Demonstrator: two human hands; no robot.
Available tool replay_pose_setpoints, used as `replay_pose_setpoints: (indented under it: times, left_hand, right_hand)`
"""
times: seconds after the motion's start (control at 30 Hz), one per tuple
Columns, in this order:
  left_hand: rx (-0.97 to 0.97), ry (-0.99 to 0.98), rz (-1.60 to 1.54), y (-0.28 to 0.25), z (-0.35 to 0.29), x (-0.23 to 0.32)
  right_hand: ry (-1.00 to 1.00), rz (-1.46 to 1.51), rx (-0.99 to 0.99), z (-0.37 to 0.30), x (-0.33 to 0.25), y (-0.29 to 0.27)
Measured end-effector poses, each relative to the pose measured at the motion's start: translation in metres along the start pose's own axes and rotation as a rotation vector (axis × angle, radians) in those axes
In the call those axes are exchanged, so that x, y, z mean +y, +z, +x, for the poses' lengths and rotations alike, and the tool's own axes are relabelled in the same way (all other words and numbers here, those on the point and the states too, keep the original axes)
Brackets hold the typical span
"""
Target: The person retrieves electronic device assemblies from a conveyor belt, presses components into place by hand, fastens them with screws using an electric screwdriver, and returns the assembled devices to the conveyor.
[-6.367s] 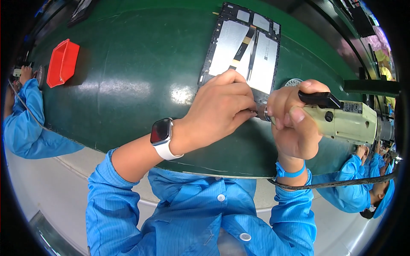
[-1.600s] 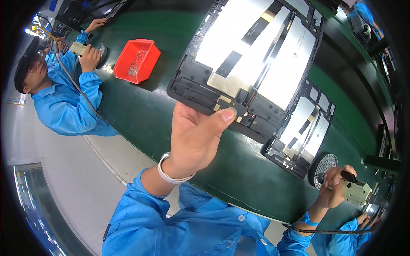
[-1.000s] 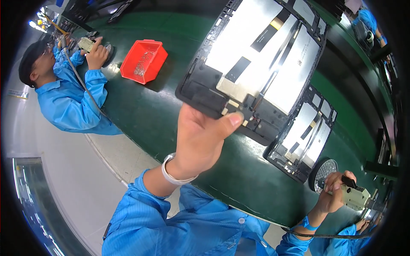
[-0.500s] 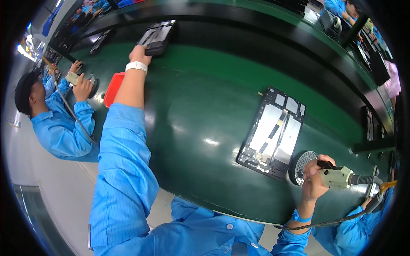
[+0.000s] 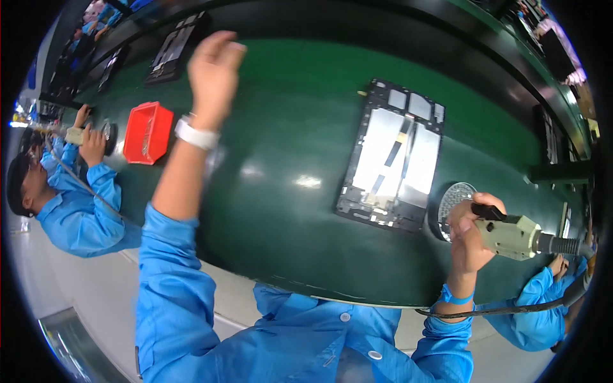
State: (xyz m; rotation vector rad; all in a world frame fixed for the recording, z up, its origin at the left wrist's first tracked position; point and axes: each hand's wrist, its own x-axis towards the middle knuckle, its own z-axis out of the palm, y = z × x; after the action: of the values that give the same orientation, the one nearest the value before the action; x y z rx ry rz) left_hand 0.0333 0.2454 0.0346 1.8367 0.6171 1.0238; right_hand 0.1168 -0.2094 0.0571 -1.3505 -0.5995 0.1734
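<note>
My left hand [image 5: 214, 80] is raised over the left part of the green table, slightly blurred, its fingers loosely bent and apart with nothing in them. Beyond it, to the left, a dark tablet casing [image 5: 174, 51] lies at the back of the table. My right hand [image 5: 469, 236] is closed round a pale-green electric screwdriver [image 5: 513, 236] with a black lever, its cable end pointing right. Just beside that hand sits a round dish [image 5: 454, 195] with a dotted, metallic-looking inside. Left of the dish lies an opened tablet [image 5: 393, 156], silver battery panels facing up.
A red plastic bin [image 5: 147, 133] with small bits inside stands on the green table [image 5: 274, 210] at the left. Thick grey hose and cable [image 5: 530, 307] run off at the right. Co-workers in blue sit at both sides. A dark raised shelf [image 5: 357, 29] borders the back.
My left hand has let go of the dark tablet casing at the back and drawn away from it to the right. The view has shifted. My right hand still grips the screwdriver.
</note>
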Motion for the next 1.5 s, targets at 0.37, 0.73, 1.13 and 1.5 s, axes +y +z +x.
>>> replay_pose_setpoints:
  times: [0.37,0.73,1.13,1.5]
  left_hand:
    - [-0.715,0.467,-0.003,0.071,-0.189,0.072]
    - [-0.804,0.564,0.067,0.07,-0.19,0.069]
    - [-0.79,0.549,0.061,0.071,-0.189,0.07]
    - [-0.824,0.601,-0.028,0.089,-0.203,0.104]
  right_hand:
    - [-0.027,0.088,0.054,0.008,0.0,0.014]
    - [0.036,0.176,-0.009,0.0,0.002,0.051]
    - [0.017,0.14,-0.074,0.0,0.0,0.056]
    - [0.017,0.07,-0.026,-0.005,0.005,0.057]
